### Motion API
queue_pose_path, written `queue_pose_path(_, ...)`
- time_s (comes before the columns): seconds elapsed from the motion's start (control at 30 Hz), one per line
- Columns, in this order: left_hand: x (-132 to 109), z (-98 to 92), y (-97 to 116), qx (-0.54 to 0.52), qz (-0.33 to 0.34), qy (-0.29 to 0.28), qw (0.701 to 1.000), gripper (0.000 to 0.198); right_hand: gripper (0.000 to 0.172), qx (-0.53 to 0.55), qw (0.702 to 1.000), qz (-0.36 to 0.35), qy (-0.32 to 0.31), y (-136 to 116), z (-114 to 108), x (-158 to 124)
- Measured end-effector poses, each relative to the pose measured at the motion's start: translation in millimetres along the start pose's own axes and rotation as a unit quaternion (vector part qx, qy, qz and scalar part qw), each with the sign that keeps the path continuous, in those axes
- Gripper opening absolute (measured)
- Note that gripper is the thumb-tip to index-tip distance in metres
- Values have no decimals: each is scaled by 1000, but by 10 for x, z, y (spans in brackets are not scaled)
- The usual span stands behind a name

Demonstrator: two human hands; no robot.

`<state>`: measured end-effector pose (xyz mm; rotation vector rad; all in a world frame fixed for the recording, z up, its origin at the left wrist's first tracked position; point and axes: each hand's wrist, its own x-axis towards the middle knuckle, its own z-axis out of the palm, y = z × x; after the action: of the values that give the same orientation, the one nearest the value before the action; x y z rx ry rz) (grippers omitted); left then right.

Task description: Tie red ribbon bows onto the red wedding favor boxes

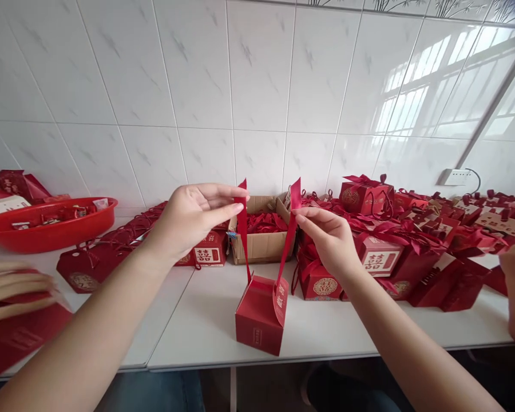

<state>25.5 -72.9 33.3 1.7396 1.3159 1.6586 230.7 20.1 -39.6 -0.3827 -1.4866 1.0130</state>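
A small red gift box stands on the white table near its front edge, one corner turned toward me. Two ends of a red ribbon rise from its top in a V. My left hand pinches the left end between thumb and fingers. The right end is pinched by my right hand, with a short tail sticking up above the fingertips. Both ribbon ends look stretched, and no knot shows on the box.
Behind the gift box, a cardboard carton holds many red ribbons. Finished red boxes crowd the right side. At the left stands a red plastic basin with wrapped sweets. Other people's hands show at both edges. A power strip is on the wall.
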Motion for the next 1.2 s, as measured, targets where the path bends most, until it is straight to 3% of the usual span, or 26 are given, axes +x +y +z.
queue_pose_path(0.3, 17, 135, -90, -8, 38, 52, 998, 14, 24, -1, 998, -61, -1, -24, 140, 49)
queue_pose_path(0.57, 39, 171, -105, -38, 38, 85, 995, 26, 22, 27, 999, -32, 7, -49, 136, 22)
queue_pose_path(0.87, 75, 264, -96, -50, 41, 50, 997, 33, 24, 58, 998, 5, 21, -73, 201, 116)
queue_pose_path(1.0, 135, 356, -64, 9, 56, 31, 998, 27, 37, 76, 994, 66, -33, -160, 244, 217)
queue_pose_path(1.13, 208, 407, -48, 90, 85, 29, 992, 13, 8, 54, 987, 95, -118, -262, 275, 281)
queue_pose_path(1.2, 241, 412, -50, 96, 113, 30, 988, 11, 5, 47, 987, 85, -128, -292, 274, 295)
